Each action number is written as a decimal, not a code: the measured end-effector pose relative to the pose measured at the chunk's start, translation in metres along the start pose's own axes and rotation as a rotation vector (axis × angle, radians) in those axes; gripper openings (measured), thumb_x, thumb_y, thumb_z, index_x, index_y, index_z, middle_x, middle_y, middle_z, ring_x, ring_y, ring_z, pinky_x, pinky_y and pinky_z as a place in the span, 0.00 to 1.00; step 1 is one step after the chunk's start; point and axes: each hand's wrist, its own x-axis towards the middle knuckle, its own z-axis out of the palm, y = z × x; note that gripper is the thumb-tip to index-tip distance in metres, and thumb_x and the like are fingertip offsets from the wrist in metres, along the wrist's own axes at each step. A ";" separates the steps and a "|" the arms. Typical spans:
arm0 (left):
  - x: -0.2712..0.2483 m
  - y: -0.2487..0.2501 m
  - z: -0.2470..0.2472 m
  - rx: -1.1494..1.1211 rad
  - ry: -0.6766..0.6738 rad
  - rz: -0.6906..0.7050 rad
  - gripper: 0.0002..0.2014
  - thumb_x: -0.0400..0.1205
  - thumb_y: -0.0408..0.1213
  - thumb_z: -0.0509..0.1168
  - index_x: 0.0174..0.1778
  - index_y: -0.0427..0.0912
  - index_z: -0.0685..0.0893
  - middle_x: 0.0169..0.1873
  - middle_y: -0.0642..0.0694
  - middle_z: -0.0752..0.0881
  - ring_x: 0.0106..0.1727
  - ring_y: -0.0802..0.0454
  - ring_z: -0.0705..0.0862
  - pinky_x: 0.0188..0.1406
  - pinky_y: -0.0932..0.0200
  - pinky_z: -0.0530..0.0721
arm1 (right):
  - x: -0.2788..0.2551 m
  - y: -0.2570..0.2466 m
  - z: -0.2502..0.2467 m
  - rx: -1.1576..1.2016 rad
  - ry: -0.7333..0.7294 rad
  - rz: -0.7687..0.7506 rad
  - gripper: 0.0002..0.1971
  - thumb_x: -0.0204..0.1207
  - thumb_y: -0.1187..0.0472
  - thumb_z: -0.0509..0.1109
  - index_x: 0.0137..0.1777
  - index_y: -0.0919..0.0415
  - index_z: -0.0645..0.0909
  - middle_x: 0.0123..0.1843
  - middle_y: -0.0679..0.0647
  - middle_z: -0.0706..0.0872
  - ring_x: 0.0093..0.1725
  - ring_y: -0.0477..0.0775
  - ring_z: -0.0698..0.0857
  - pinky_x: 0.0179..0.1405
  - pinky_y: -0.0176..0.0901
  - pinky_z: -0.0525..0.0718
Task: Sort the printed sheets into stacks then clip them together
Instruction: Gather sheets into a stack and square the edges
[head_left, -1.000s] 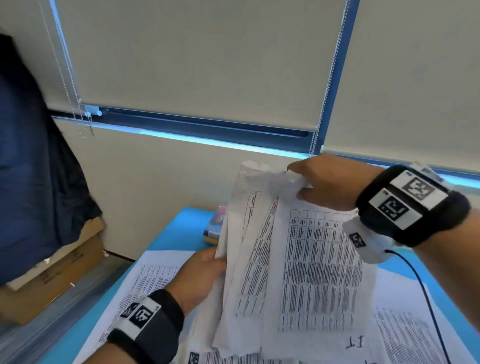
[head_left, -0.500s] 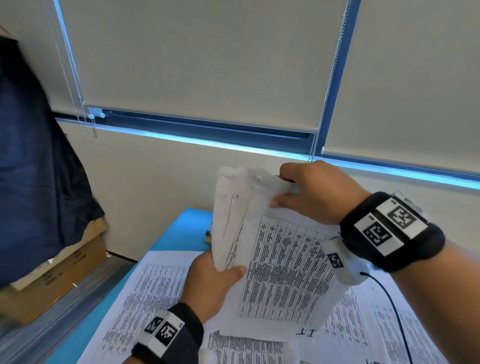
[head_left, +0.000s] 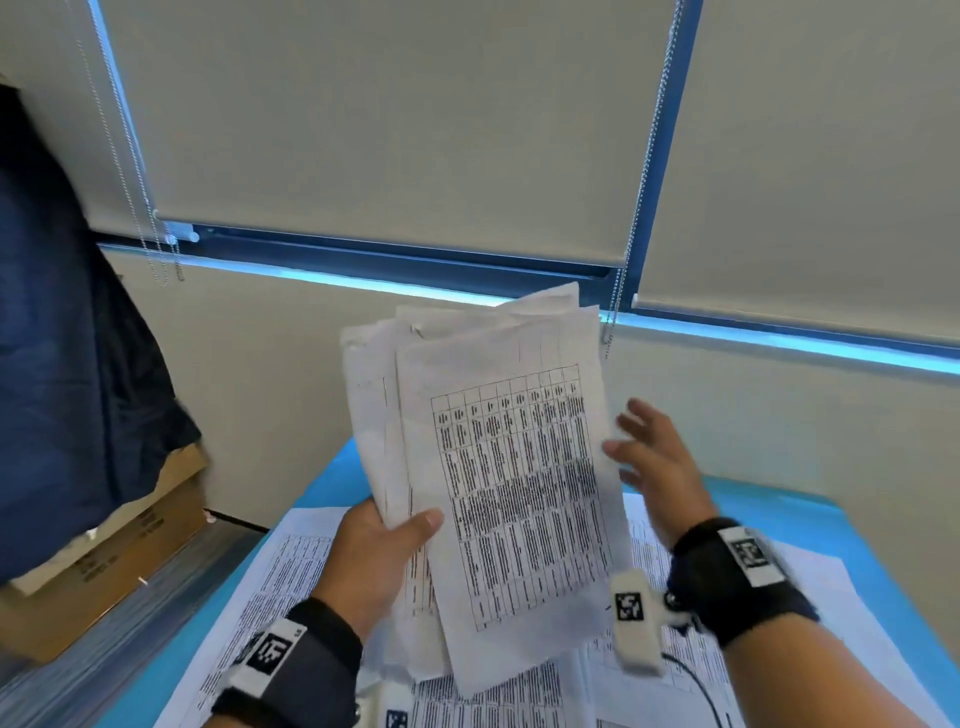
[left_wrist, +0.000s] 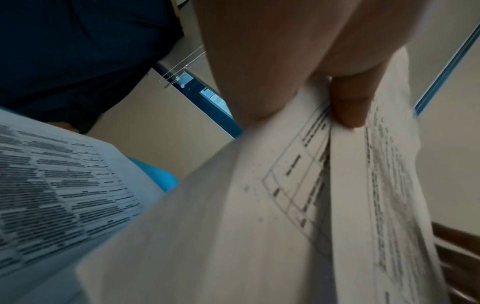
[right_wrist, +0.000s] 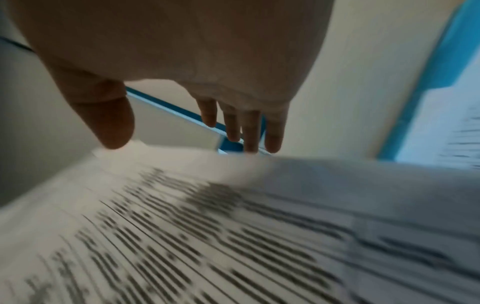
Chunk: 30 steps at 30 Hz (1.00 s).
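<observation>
My left hand (head_left: 387, 540) grips a bundle of printed sheets (head_left: 498, 467) upright above the table, thumb on the front page with its table grid. In the left wrist view the thumb and a finger (left_wrist: 348, 102) pinch the sheets (left_wrist: 298, 185). My right hand (head_left: 654, 457) hovers just right of the bundle's edge, fingers spread and straight, holding nothing. The right wrist view shows those fingers (right_wrist: 249, 127) above the blurred front page (right_wrist: 182, 226).
More printed sheets (head_left: 291, 582) lie spread over the blue table (head_left: 779, 514). A dark blue garment (head_left: 67, 364) hangs at the left over cardboard boxes (head_left: 114, 561). Roller blinds and their bead chains (head_left: 631, 208) are behind, on the wall.
My right hand let go of the bundle's top edge and dropped down to the right side, fingers now spread. The left hand raised and straightened the bundle.
</observation>
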 end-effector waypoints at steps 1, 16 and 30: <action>0.000 -0.001 0.000 0.004 -0.017 -0.004 0.08 0.81 0.27 0.68 0.50 0.41 0.90 0.48 0.42 0.93 0.54 0.41 0.91 0.62 0.36 0.84 | 0.000 0.012 0.002 0.011 -0.055 0.042 0.48 0.48 0.45 0.82 0.73 0.52 0.73 0.68 0.54 0.84 0.67 0.57 0.83 0.70 0.65 0.76; 0.004 -0.001 -0.010 0.115 0.114 0.086 0.08 0.79 0.29 0.70 0.45 0.47 0.90 0.37 0.56 0.93 0.48 0.47 0.90 0.48 0.53 0.84 | -0.032 0.029 0.037 0.023 -0.113 -0.064 0.12 0.67 0.58 0.76 0.50 0.58 0.89 0.45 0.48 0.93 0.47 0.47 0.91 0.45 0.34 0.83; 0.007 0.032 0.001 -0.114 0.126 0.180 0.11 0.82 0.30 0.66 0.54 0.49 0.87 0.53 0.46 0.92 0.58 0.44 0.88 0.64 0.44 0.82 | -0.035 -0.001 0.054 0.184 0.012 -0.262 0.06 0.79 0.62 0.69 0.53 0.57 0.86 0.42 0.44 0.91 0.45 0.42 0.88 0.45 0.31 0.83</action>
